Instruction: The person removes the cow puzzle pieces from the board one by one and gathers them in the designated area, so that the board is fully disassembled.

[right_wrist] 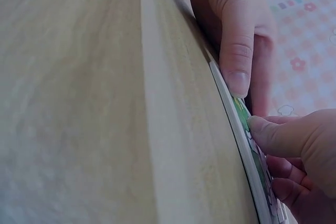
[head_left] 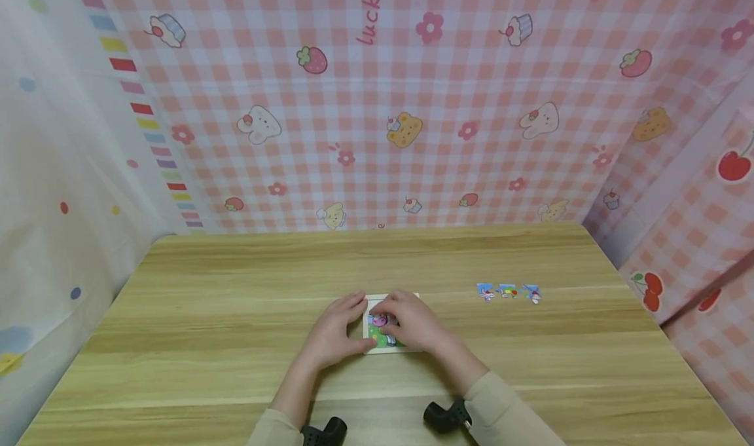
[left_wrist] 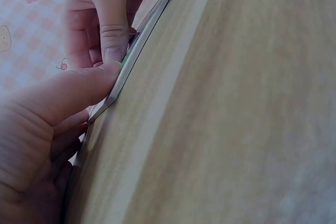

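A small jigsaw puzzle board (head_left: pixel 385 351) with a pale rim lies flat on the wooden table, showing a pink cartoon figure on green. My left hand (head_left: pixel 336 329) holds its left side, thumb on the near left corner and fingers by the far left corner. Over the picture, my right hand (head_left: pixel 417 320) has its thumb and fingers curled on a puzzle piece (head_left: pixel 379 321). That hand covers much of the board's right half. In the right wrist view, the right thumb and fingertips touch the picture (right_wrist: pixel 243 113) close to the left thumb.
Three loose puzzle pieces (head_left: pixel 508 291) lie in a row on the table (head_left: pixel 235 341), right of the board. Black devices (head_left: pixel 444 417) are at both wrists. A pink checked cloth (head_left: pixel 365 92) hangs behind the table, with more cloth at both sides.
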Motion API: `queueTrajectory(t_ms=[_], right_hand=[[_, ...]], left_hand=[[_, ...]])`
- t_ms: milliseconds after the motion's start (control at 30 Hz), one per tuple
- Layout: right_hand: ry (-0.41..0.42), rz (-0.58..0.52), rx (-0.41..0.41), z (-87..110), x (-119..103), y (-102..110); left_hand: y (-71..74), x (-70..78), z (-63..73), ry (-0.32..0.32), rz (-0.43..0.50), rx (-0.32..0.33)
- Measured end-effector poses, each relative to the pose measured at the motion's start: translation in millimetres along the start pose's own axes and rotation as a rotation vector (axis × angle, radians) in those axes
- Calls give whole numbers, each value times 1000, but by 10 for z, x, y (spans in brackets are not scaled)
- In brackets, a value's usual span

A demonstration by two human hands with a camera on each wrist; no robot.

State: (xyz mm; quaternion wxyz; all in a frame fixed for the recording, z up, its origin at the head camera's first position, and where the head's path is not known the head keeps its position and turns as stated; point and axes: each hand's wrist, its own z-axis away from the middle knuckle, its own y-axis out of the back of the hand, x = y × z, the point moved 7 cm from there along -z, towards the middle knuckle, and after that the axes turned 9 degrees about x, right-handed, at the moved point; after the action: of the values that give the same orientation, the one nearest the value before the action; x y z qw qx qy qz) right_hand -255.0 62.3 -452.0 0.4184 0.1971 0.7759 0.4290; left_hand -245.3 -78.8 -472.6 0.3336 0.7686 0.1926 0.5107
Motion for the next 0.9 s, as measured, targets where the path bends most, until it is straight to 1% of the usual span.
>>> queueTrajectory(t_ms=[333, 567, 900], right_hand=[[-37, -6, 29, 10, 26, -41], [-66, -36, 37, 16, 59, -56], [-77, -72, 69, 39, 69, -27]], left_hand=[[-2, -7, -1, 1, 8, 2], [-4, -13, 3, 7, 8, 2], [-10, -12, 1, 14, -10, -2]])
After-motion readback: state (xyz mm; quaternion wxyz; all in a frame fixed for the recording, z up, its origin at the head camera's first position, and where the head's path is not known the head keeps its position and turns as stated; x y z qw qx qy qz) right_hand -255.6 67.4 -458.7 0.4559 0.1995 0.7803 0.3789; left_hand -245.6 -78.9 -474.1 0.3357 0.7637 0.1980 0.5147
